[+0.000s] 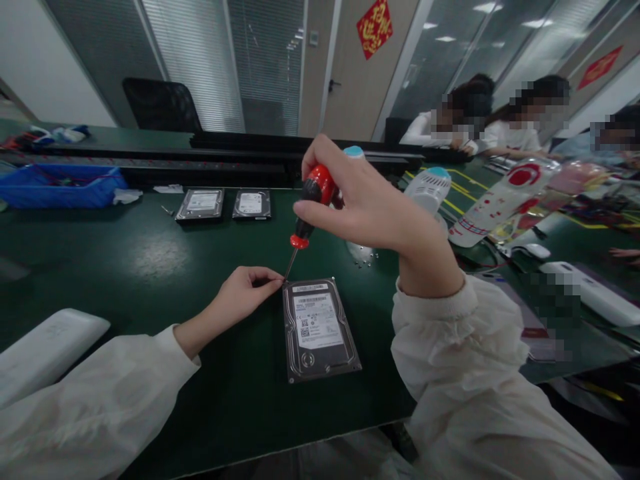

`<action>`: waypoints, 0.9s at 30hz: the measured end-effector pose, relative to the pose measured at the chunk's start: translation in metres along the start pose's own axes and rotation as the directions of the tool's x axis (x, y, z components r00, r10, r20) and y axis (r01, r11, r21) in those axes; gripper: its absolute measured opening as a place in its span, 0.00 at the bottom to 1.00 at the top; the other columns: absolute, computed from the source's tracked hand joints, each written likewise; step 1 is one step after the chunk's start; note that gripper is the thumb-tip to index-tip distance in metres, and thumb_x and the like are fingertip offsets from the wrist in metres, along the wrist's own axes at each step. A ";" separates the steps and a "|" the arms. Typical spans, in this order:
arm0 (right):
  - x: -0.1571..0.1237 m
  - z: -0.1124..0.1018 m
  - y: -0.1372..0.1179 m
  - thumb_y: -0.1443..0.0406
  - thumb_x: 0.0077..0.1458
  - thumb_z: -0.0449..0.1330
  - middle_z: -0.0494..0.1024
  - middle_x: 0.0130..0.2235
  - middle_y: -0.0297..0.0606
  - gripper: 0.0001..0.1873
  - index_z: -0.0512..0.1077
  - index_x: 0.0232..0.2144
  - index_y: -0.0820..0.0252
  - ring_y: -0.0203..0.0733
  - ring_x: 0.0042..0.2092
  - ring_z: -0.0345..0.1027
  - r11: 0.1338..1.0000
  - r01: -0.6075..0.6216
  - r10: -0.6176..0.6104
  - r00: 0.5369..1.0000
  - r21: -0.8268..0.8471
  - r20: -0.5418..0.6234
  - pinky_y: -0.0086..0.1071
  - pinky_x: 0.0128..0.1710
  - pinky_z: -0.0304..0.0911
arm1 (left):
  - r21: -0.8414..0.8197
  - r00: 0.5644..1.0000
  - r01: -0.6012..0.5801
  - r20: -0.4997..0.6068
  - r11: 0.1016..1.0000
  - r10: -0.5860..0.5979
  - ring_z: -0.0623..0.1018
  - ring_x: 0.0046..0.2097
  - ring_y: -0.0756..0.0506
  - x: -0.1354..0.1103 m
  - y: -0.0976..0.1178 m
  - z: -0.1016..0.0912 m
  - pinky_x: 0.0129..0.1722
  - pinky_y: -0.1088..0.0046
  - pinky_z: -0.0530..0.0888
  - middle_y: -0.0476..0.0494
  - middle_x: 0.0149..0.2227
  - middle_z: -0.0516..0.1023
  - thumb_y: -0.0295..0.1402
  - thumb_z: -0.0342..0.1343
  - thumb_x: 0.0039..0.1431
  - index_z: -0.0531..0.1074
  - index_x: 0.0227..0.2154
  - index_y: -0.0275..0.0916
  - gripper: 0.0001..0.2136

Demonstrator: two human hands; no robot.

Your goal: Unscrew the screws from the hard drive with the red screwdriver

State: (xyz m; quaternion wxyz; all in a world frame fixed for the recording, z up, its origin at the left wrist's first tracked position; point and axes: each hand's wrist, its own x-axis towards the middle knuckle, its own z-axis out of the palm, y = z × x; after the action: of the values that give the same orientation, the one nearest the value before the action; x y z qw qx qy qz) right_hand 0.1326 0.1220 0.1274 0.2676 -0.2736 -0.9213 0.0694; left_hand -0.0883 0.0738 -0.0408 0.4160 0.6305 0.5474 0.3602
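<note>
A hard drive (320,327) lies label side up on the green tabletop in front of me. My right hand (345,193) is wrapped round the red and black handle of a screwdriver (306,220), which tilts down and left. Its tip meets the drive's far left corner. At that same corner, my left hand (250,290) has thumb and fingertips pinched together; whatever they hold is too small to make out. Several small screws (367,257) are scattered on the table beyond the drive, below my right wrist.
Two more hard drives (201,205) lie farther back, left of centre. A blue bin (63,185) stands at the far left. White and blue devices (430,187) and a clear bottle (505,200) stand to the right. Several people sit across the table at the right.
</note>
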 end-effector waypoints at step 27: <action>0.000 0.000 0.003 0.52 0.67 0.56 0.68 0.35 0.31 0.15 0.63 0.41 0.57 0.35 0.33 0.59 1.000 0.003 -0.004 0.999 -0.030 -0.038 0.34 0.37 0.53 | -0.021 1.000 -0.002 0.008 1.000 0.002 0.83 0.43 0.37 0.000 0.001 0.000 0.48 0.59 0.75 0.43 0.39 0.87 0.47 0.63 0.55 0.85 0.35 0.42 0.15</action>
State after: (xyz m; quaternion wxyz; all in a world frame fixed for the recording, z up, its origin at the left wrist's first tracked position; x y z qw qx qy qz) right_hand 0.1340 0.1242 0.1263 0.2809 -0.2773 -0.9174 0.0501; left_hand -0.0882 0.0734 -0.0400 0.4247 0.6281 0.5411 0.3639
